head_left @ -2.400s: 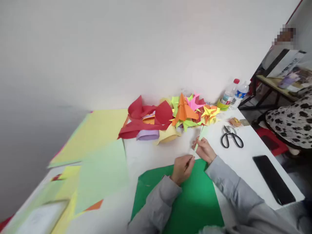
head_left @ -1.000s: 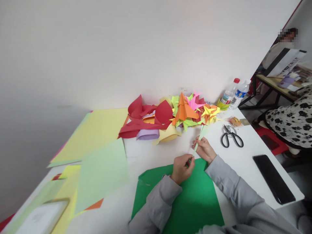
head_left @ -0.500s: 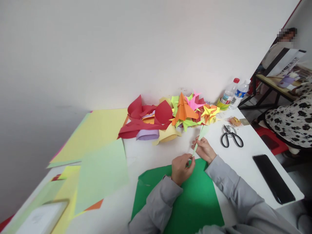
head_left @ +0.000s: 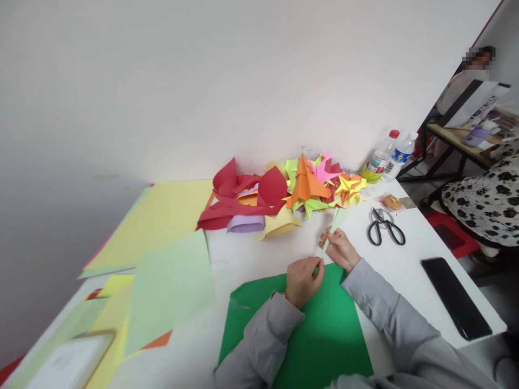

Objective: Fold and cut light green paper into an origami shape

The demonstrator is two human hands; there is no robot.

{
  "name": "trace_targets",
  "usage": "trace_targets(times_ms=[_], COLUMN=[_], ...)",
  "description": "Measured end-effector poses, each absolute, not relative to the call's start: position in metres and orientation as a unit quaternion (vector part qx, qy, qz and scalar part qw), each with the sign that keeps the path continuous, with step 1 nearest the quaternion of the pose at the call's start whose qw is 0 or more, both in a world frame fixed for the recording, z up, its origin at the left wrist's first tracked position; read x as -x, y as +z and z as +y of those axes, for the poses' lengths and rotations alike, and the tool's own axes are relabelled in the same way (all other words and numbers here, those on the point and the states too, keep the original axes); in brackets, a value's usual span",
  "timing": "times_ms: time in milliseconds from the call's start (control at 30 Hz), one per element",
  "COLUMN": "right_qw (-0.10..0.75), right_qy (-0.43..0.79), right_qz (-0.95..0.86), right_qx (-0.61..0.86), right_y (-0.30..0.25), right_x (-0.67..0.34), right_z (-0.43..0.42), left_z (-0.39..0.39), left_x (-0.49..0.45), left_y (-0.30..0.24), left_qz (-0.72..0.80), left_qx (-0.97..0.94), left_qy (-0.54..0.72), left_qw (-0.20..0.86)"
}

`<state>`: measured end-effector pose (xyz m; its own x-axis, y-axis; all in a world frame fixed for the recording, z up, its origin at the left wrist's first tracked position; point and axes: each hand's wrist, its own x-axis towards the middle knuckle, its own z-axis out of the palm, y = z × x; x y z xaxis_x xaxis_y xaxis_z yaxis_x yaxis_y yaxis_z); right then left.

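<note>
A narrow folded piece of pale green paper (head_left: pixel 334 222) slants between my hands above the white table. My right hand (head_left: pixel 340 248) grips it along its middle, fingers on one side. At its lower end, my left hand (head_left: pixel 304 278) pinches the tip between thumb and forefinger. Under both hands lies a large green sheet (head_left: pixel 324 329). Just beyond the paper's upper end is a heap of folded paper shapes, with an orange paper plane (head_left: pixel 305 183) on top and a yellow folded star (head_left: pixel 349 187) to its right.
Black-handled scissors (head_left: pixel 384 227) and a black phone (head_left: pixel 456 297) lie to the right. Two bottles (head_left: pixel 379 159) stand against the wall. Red rolled paper (head_left: pixel 239 200) sits at the back; pale green sheets (head_left: pixel 170 286) spread left. A person in a patterned garment (head_left: pixel 482 200) is at far right.
My left hand has shifted very slightly at the lower tip of the folded paper. Both hands keep hold of it, and the right hand stays in place.
</note>
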<state>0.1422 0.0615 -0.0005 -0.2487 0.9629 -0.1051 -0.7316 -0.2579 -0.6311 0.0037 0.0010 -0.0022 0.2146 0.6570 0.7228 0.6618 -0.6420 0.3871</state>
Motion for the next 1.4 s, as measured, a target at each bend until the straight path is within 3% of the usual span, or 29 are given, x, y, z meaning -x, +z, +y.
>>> trace_targets(times_ms=[967,1400], right_qw=[0.560,0.559], right_qy=[0.756,0.768], right_qz=[-0.234,-0.224], right_qx=[0.244,0.215], right_y=[-0.002,0.000], right_x=[-0.143,-0.143], right_z=[0.061,0.060], left_z=[-0.001,-0.002], left_x=[-0.003,-0.005], left_y=[-0.001,0.006], left_qz=[-0.449,-0.433], left_qx=[0.752,0.749], left_qy=[-0.453,-0.483], left_qw=[-0.167,-0.136])
